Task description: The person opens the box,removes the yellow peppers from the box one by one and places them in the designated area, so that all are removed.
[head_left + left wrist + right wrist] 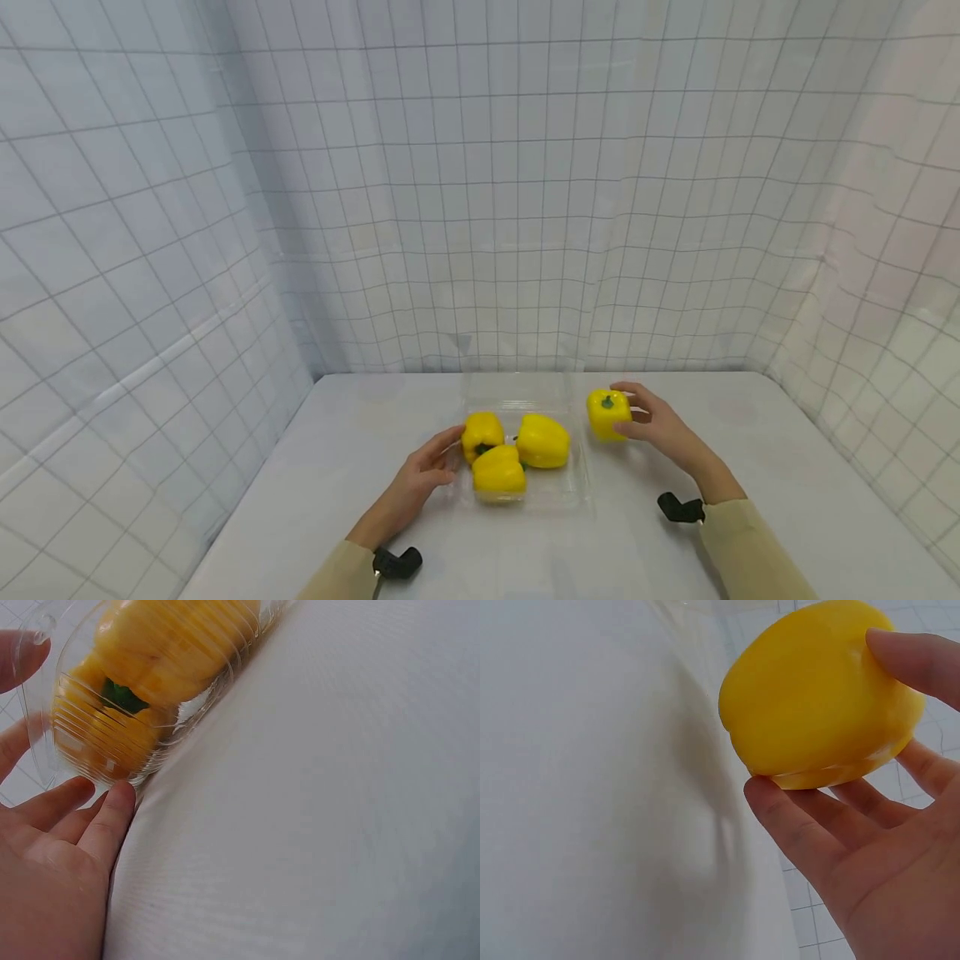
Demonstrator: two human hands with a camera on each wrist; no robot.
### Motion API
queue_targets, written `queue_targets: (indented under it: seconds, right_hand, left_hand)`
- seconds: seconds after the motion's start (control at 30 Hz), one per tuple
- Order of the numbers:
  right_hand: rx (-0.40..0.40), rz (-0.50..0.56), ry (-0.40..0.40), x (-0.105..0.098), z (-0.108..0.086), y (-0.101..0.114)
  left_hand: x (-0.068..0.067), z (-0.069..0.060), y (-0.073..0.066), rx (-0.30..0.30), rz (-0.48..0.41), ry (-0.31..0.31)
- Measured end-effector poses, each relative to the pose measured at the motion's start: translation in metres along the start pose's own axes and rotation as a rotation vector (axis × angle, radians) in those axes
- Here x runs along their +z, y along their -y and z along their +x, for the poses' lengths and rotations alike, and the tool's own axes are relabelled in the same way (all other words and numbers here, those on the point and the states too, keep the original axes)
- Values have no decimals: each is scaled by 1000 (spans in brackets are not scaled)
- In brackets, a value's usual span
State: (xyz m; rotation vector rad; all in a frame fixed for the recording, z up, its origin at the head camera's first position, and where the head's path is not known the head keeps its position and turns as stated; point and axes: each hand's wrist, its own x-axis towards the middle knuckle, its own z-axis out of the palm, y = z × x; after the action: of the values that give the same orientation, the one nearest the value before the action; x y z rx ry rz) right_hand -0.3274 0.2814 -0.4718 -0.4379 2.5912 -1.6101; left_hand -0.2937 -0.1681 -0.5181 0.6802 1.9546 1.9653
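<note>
My right hand [660, 425] holds a yellow bell pepper [604, 421] by its side, the green stem facing up, just right of a clear plastic clamshell box [573, 498]. In the right wrist view the thumb and fingers [795, 825] grip this pepper, and a shadow shows on the tabletop. Inside the box lie three yellow bell peppers: one at the left [482, 431], one in front [498, 472] and one at the right [543, 442]. At the box's left side is my left hand [416, 483], its fingers [112, 817] extended and touching the ribbed plastic wall.
The box's transparent lid [517, 388] stands folded back at the rear. A white table [337, 467] carries everything, with grid-patterned curtains [495, 208] behind it and on both sides. Black wrist devices [681, 507] are worn on both arms.
</note>
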Motion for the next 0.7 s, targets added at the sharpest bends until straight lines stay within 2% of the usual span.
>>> queue_targets:
  seconds: [0.13, 0.37, 0.7]
  right_hand:
    - [34, 23, 27, 1, -1, -9]
    - [69, 36, 17, 0, -1, -19]
    - [-3, -12, 34, 6, 2, -24]
  left_hand:
    - [2, -1, 1, 1, 8, -15]
    - [1, 0, 2, -12, 7, -16]
    - [1, -1, 2, -10, 16, -17]
